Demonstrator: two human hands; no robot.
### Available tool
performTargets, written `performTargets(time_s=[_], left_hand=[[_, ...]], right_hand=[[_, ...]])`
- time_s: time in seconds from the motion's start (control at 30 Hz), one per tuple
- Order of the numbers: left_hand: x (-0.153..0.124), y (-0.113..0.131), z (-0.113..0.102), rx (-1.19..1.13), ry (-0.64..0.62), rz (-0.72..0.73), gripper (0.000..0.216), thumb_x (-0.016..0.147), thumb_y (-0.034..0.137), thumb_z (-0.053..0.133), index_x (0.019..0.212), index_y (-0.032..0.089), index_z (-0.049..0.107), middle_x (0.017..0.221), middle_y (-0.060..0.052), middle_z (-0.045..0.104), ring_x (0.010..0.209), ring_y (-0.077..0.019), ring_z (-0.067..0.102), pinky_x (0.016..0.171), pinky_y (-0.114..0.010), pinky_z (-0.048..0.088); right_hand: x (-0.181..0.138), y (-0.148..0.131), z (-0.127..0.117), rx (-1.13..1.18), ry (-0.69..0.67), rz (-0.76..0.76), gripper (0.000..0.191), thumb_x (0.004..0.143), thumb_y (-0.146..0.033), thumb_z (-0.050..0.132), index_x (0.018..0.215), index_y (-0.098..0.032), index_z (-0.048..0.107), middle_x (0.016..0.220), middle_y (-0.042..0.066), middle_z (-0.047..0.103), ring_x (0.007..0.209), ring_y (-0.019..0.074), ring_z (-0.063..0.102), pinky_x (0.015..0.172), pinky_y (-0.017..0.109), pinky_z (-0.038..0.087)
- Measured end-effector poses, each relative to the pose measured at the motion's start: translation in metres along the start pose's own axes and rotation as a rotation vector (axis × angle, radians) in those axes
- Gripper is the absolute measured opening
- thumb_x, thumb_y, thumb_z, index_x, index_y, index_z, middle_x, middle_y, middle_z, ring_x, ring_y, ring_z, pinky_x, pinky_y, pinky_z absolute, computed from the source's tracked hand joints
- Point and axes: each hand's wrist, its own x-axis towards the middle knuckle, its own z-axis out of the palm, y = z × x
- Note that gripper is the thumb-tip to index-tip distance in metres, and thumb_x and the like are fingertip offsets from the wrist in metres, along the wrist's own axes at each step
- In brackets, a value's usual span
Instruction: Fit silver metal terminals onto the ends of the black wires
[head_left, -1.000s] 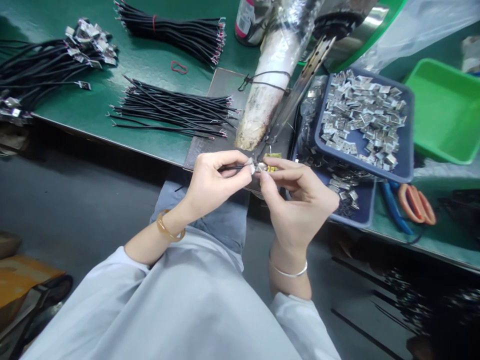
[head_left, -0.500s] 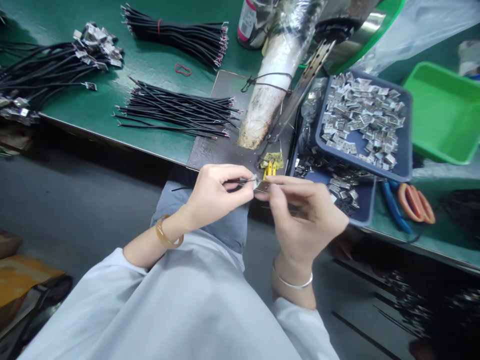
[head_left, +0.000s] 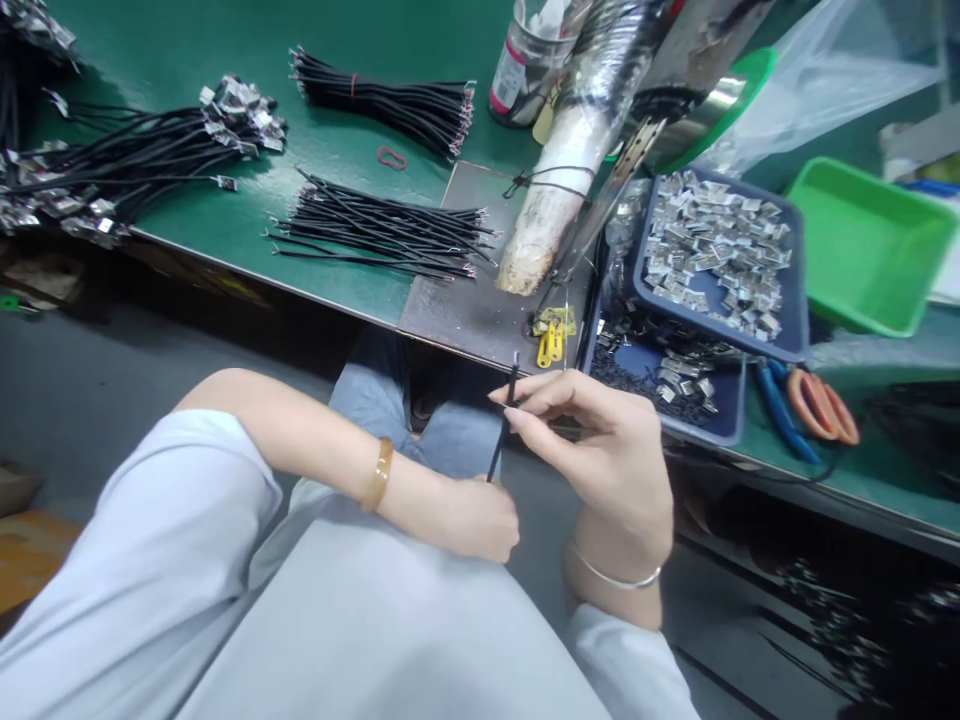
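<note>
A short black cable (head_left: 500,452) stands nearly upright in front of my lap. My left hand (head_left: 480,518) is closed in a fist around its lower part, so that end is hidden. My right hand (head_left: 600,440) pinches the same cable between thumb and fingertips, below its upper tip. Whether a small part sits between those fingertips too, I cannot make out. Beyond my right hand, a yellow-handled tool (head_left: 551,343) lies at the edge of the dark metal plate (head_left: 461,312).
Loose black cables (head_left: 382,230) and a banded bundle (head_left: 382,100) lie on the green table. Cables with metal ends (head_left: 240,118) are piled left. A wrapped post (head_left: 559,165) slants over the plate. Right are blue trays (head_left: 799,290) of metal pieces, a green tray (head_left: 862,250) and orange-handled pliers (head_left: 821,405).
My left hand has moved down toward my body, and the cable has turned from sideways to upright. My right hand has shifted slightly down, and the metal piece at its fingertips no longer shows.
</note>
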Motion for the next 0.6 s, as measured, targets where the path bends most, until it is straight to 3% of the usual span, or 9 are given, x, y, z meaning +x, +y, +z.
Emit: performTargets(time_s=[0.07, 0.17, 0.27, 0.3, 0.37, 0.43, 0.47, 0.53, 0.6], left_hand=[[-0.001, -0.001, 0.001, -0.01, 0.083, -0.013, 0.049, 0.058, -0.001, 0.078, 0.034, 0.024, 0.043, 0.038, 0.001, 0.046, 0.04, -0.0167, 0.045, 0.038, -0.031, 0.031], [-0.008, -0.012, -0.015, 0.003, 0.245, -0.005, 0.038, 0.067, 0.004, 0.075, 0.043, 0.025, 0.053, 0.051, -0.003, 0.06, 0.052, -0.0193, 0.057, 0.043, -0.033, 0.039], [-0.025, -0.032, -0.042, -0.021, 0.703, 0.011, 0.017, 0.083, 0.016, 0.07, 0.066, 0.02, 0.068, 0.064, -0.004, 0.068, 0.061, -0.0165, 0.062, 0.053, -0.03, 0.049], [-0.031, -0.038, -0.05, -0.061, 0.868, -0.069, 0.01, 0.085, 0.016, 0.068, 0.075, 0.018, 0.071, 0.069, -0.004, 0.071, 0.066, -0.0155, 0.065, 0.062, -0.029, 0.053], [-0.039, -0.046, -0.059, -0.251, 1.12, -0.412, 0.009, 0.088, 0.015, 0.065, 0.09, 0.017, 0.074, 0.077, -0.005, 0.074, 0.074, -0.0146, 0.067, 0.074, -0.028, 0.055], [-0.04, -0.049, -0.059, -0.618, 1.173, -0.685, 0.014, 0.09, 0.019, 0.065, 0.099, 0.017, 0.076, 0.085, -0.006, 0.076, 0.079, -0.0149, 0.069, 0.078, -0.027, 0.056], [-0.037, -0.049, -0.056, -0.829, 1.152, -0.74, 0.017, 0.09, 0.024, 0.066, 0.101, 0.016, 0.077, 0.087, -0.007, 0.077, 0.08, -0.0151, 0.069, 0.077, -0.027, 0.057], [-0.03, -0.049, -0.046, -1.194, 1.102, -0.746, 0.028, 0.086, 0.035, 0.072, 0.104, 0.014, 0.078, 0.082, -0.006, 0.075, 0.072, -0.0142, 0.067, 0.069, -0.025, 0.057], [-0.022, -0.048, -0.035, -1.403, 1.138, -0.775, 0.039, 0.08, 0.043, 0.078, 0.104, 0.013, 0.08, 0.067, -0.002, 0.067, 0.058, -0.0093, 0.057, 0.056, -0.021, 0.05]], right_hand=[[-0.002, 0.0, 0.003, 0.027, 0.088, 0.009, 0.02, 0.081, -0.013, 0.071, 0.067, -0.02, 0.058, 0.07, -0.001, 0.07, 0.066, 0.012, 0.07, 0.054, 0.018, 0.055], [-0.006, 0.0, 0.001, 0.046, 0.188, 0.026, 0.019, 0.081, -0.014, 0.072, 0.067, -0.02, 0.059, 0.067, -0.002, 0.067, 0.063, 0.011, 0.068, 0.054, 0.018, 0.056], [-0.009, 0.0, -0.004, 0.056, 0.27, 0.021, 0.019, 0.081, -0.013, 0.072, 0.069, -0.02, 0.06, 0.068, -0.002, 0.068, 0.063, 0.0108, 0.069, 0.055, 0.018, 0.057], [-0.01, 0.0, -0.005, 0.058, 0.282, 0.016, 0.019, 0.082, -0.012, 0.072, 0.069, -0.02, 0.06, 0.068, -0.002, 0.068, 0.063, 0.0107, 0.069, 0.056, 0.018, 0.057], [-0.009, 0.001, -0.005, 0.054, 0.282, 0.001, 0.02, 0.083, -0.012, 0.071, 0.069, -0.019, 0.059, 0.068, -0.002, 0.069, 0.064, 0.0107, 0.069, 0.056, 0.018, 0.057], [-0.007, 0.002, -0.002, 0.021, 0.268, -0.029, 0.02, 0.083, -0.013, 0.071, 0.069, -0.019, 0.059, 0.068, -0.003, 0.068, 0.064, 0.0103, 0.068, 0.057, 0.018, 0.056], [-0.006, 0.003, 0.0, -0.012, 0.264, -0.054, 0.02, 0.084, -0.013, 0.071, 0.069, -0.019, 0.059, 0.069, -0.003, 0.069, 0.064, 0.0096, 0.068, 0.056, 0.018, 0.055], [-0.005, 0.005, 0.003, -0.119, 0.259, -0.116, 0.017, 0.085, -0.014, 0.071, 0.072, -0.02, 0.061, 0.072, -0.004, 0.07, 0.061, 0.0078, 0.065, 0.055, 0.017, 0.054], [-0.007, 0.009, 0.005, -0.263, 0.275, -0.18, 0.011, 0.088, -0.016, 0.069, 0.079, -0.021, 0.064, 0.077, -0.004, 0.073, 0.057, 0.0068, 0.065, 0.054, 0.017, 0.053]])
